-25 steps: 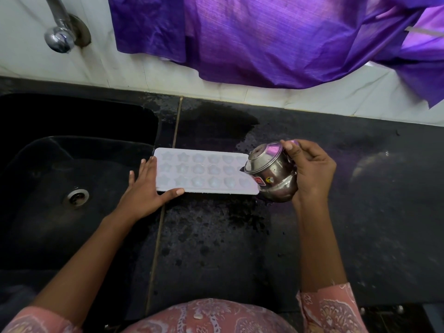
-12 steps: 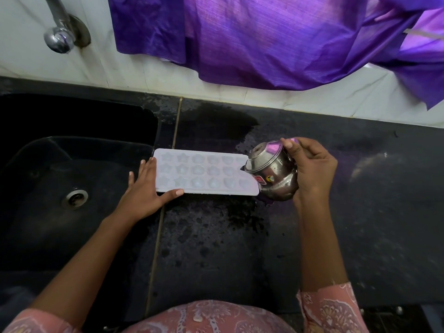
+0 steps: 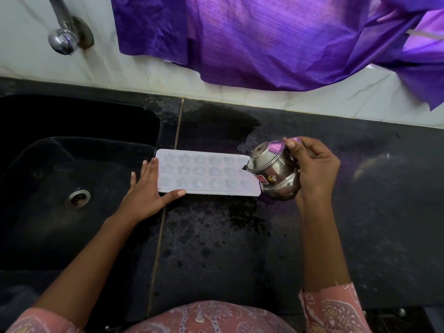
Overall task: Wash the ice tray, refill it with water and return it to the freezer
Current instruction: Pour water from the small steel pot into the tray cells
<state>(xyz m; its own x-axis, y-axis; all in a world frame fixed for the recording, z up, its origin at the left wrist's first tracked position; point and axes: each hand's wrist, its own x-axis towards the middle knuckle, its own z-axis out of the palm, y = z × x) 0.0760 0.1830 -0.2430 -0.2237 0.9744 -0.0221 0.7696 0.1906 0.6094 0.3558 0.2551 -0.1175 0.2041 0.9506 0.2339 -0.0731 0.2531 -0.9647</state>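
Unchanged over 1 s: right hand (image 3: pixel 317 169) clasped pot (image 3: pixel 276 175) tipped at 3 o'clock of ice tray (image 3: pixel 204 174), left hand (image 3: pixel 146 191) flat, steadying; refill seemingly unfinished.

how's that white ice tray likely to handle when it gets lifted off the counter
The ice tray looks thin and long, so it may flex or sag if lifted by one end. The counter around it is wet, so it is probably slippery. If its cells hold water, tilting would likely spill it.

surface: black stone counter (image 3: pixel 360 224), wet in patches | on it: white ice tray (image 3: pixel 206 174), flat, between left hand (image 3: pixel 146 193) and right hand (image 3: pixel 314 169) | sink (image 3: pixel 48 164): left of left hand
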